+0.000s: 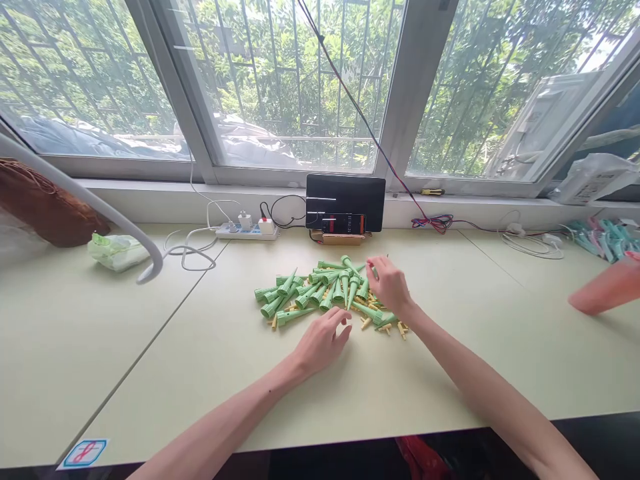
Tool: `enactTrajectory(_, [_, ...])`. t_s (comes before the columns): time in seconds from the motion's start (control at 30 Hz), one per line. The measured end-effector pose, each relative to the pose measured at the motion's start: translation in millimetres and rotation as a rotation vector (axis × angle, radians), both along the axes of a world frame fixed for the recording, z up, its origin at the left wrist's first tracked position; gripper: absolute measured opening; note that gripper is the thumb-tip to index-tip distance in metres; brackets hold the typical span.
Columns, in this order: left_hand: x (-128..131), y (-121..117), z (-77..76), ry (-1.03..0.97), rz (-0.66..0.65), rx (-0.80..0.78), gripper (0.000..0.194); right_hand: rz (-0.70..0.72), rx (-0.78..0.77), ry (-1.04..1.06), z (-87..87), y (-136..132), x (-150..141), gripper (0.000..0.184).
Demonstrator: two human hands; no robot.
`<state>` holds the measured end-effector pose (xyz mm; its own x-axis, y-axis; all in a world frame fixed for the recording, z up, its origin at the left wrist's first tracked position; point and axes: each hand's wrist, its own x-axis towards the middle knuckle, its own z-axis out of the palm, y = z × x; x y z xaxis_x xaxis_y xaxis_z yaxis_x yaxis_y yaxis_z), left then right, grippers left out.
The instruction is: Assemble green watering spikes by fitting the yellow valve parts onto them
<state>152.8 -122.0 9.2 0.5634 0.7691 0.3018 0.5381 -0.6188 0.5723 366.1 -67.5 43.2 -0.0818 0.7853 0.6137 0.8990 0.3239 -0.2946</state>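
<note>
A loose pile of green hollow plastic spikes (313, 293), cone-shaped with ribbed collars, lies on the pale table. Small yellow T-shaped plastic pieces (385, 329) lie among and in front of them. My left hand (324, 341) rests low at the pile's front edge, thumb and fingers apart, with nothing seen in it. At the pile's right side is my right hand (391, 283), its fingers bent and drawn together over the green spikes. What its fingertips grip, if anything, is hidden.
Behind the pile, a phone (344, 224) leans before a dark tablet (345, 190). A power strip (247, 231) with cables stands left of them. A white curved arm (145, 250) hangs at left, near a tissue pack (117, 252). A reddish cup-like object (605, 287) lies at right.
</note>
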Motion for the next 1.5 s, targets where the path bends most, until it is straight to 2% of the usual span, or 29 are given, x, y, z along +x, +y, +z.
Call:
enactTrajectory(0.17, [1,0,0.7,-0.001,0.008,0.001,0.017,-0.105,-0.354,-0.278,3.5,17,-28,0.022])
enactTrajectory(0.23, [1,0,0.7,0.004,0.006,0.001,0.017,-0.15,-0.43,-0.333,4.0,26,-33,0.023])
enactTrajectory(0.37, [2,-1,0.2,0.009,0.002,-0.005,0.016,-0.161,-0.467,-0.365,1.7,37,-34,0.025])
enactTrajectory(0.6, [3,-1,-0.3,0.015,-0.006,0.015,0.016,-0.149,-0.486,-0.414,1.6,35,-33,0.025])
enactTrajectory(0.83, [3,0,1.3,0.011,-0.004,0.017,0.015,-0.15,-0.534,-0.458,6.1,33,-34,0.02])
enactTrajectory(1.03, [3,0,0.7,0.011,-0.009,0.024,0.015,-0.169,-0.581,-0.49,13.0,30,-35,0.029])
enactTrajectory(1.5, [2,0,1.1,0.007,-0.018,0.026,0.015,-0.116,-0.58,-0.55,24.5,21,-37,0.033])
